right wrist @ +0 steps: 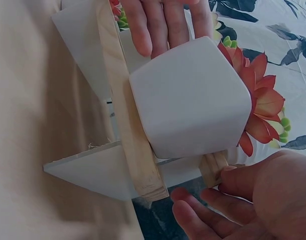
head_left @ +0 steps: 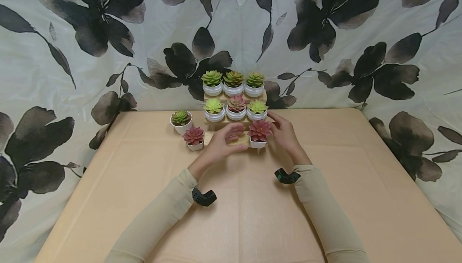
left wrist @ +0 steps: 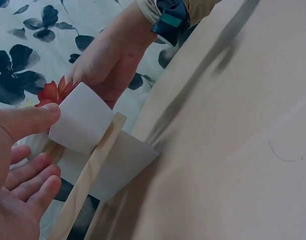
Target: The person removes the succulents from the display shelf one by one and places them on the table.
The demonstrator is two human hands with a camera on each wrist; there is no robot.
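Note:
A red succulent in a white square pot [head_left: 258, 142] stands at the right end of the lowest step of a tiered wooden stand [head_left: 234, 138]. My right hand [head_left: 286, 136] is beside that pot; in the right wrist view its thumb and forefinger pinch the end of a wooden slat [right wrist: 214, 169] of the stand. My left hand [head_left: 225, 140] hovers over the lowest step, fingers loosely bent, thumb pointing at the pot. In the left wrist view the thumb tip overlaps the pot's white side [left wrist: 82, 120]. Nothing lies in the left palm.
Green succulents [head_left: 233, 79] in white pots fill the top step; the middle step holds a red succulent [head_left: 236, 104] between two green ones. Left of the stand, a green succulent [head_left: 181, 122] and a red succulent [head_left: 195, 138] stand on the tan table [head_left: 238, 215]. A floral cloth [head_left: 252, 34] hangs behind.

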